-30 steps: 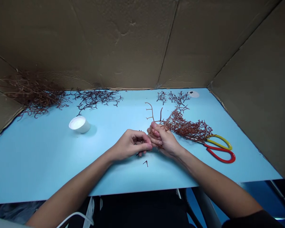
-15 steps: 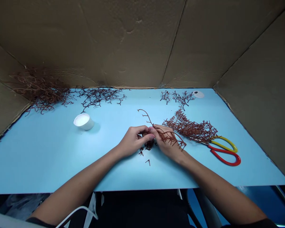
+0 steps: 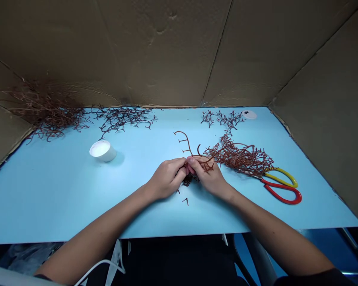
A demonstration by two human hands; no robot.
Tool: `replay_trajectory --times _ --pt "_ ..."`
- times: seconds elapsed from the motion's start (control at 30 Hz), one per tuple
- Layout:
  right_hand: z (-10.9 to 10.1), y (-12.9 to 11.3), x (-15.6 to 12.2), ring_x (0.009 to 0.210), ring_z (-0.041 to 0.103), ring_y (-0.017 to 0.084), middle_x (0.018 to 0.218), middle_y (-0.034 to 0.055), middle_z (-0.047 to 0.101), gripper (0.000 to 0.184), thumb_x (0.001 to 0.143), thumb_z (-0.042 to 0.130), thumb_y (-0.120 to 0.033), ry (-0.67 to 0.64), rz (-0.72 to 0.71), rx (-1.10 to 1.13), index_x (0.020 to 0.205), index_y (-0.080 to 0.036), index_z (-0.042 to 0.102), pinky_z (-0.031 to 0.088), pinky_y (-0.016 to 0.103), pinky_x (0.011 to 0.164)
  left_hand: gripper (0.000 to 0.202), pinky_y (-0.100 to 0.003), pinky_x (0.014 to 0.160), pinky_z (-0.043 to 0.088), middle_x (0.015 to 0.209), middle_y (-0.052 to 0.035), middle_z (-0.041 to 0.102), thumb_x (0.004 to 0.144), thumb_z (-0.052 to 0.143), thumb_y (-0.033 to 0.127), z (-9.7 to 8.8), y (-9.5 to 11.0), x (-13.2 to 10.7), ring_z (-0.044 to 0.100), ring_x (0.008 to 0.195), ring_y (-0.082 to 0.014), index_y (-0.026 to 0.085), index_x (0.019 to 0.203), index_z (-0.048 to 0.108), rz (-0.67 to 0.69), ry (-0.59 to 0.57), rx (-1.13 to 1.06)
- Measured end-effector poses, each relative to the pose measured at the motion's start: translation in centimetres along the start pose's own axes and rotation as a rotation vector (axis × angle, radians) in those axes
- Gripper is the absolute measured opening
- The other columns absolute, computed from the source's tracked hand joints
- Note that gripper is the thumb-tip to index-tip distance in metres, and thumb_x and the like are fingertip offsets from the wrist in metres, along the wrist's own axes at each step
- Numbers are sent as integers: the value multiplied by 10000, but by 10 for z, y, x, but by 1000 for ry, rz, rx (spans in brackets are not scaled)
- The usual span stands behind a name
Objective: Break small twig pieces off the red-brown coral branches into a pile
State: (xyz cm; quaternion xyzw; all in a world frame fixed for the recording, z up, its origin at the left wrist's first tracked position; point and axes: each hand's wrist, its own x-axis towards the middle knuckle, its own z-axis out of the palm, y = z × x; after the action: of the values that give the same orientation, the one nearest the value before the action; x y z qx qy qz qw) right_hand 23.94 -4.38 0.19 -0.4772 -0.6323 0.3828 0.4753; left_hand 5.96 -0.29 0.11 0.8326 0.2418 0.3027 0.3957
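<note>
Cardboard walls (image 3: 155, 55) stand around a pale blue counter (image 3: 62, 198), where the left hand (image 3: 167, 178) and right hand (image 3: 207, 176) are together, closed on a branching red-brown sprig (image 3: 188, 143) that rises beyond them, with a larger red-brown pile (image 3: 241, 159) to their right. It seems best to hold this thin sprig near its fork, with gentle pressure. Compared with the earlier frame, the hands stand closer and cover more of the dark clump (image 3: 189, 181) under them.
</note>
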Motion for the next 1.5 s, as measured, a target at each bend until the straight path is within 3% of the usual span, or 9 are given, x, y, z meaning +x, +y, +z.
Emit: replay_trajectory --times 0.27,0.43,0.67,0.87,0.97,1.07,1.27,1.4,1.5 --pt "2 -4 0 532 408 118 595 -31 471 602 1022 579 -671 46 55 162 627 -222 513 329 291 534 367 -298 683 435 763 -12 624 1117 419 373 -1 0 2 528 675 -144 180 892 634 -55 -33 -127" --pt "5 -5 1 419 290 83 489 -82 343 638 953 667 -709 1 189 518 590 -228 455 231 269 453 426 -279 623 390 687 14 524 1115 428 449 -5 4 4 461 626 -132 189 802 551 -167 -91 -319" --pt "13 -21 1 380 184 38 468 -113 288 666 871 821 -600 21 283 952 549 -215 383 218 231 423 566 -248 517 281 620 50 377 1067 534 627 1 10 7 326 545 -100 195 707 464 -250 -43 -724" --pt "8 -38 -2 371 145 34 467 -120 239 678 888 830 -529 24 307 1034 550 -215 334 189 218 388 561 -206 446 185 576 91 301 1015 653 602 6 18 11 200 469 -61 203 698 417 -318 -96 -1114" --pt "-12 -50 3 394 112 39 500 -114 226 689 921 810 -468 165 192 961 560 -212 283 204 227 398 572 -207 453 189 603 71 336 1017 643 585 4 22 10 225 499 -72 215 689 357 -329 -114 -1188" --pt "-27 -51 10 420 97 55 520 -103 221 685 941 780 -483 329 84 804 568 -212 274 202 253 418 522 -234 476 207 634 47 380 1064 532 573 0 17 10 257 528 -95 215 711 392 -318 -152 -985" --pt "-7 -21 8 435 254 85 522 -75 305 634 924 685 -717 283 191 457 594 -239 432 172 284 439 373 -306 637 351 669 10 499 1090 427 314 1 -7 12 427 624 -142 204 742 503 -64 -24 -51" --pt "2 -14 3 470 412 108 521 -46 439 623 895 666 -786 269 215 336 646 -225 559 307 270 461 259 -314 691 422 808 -23 650 1068 461 246 5 -11 7 540 698 -157 198 862 608 35 -43 140" --pt "0 -14 4 486 474 115 536 -31 502 619 883 664 -802 253 248 352 693 -216 608 336 254 461 153 -332 754 472 887 -41 710 1025 538 233 6 -10 4 603 785 -183 199 940 661 60 -17 171"
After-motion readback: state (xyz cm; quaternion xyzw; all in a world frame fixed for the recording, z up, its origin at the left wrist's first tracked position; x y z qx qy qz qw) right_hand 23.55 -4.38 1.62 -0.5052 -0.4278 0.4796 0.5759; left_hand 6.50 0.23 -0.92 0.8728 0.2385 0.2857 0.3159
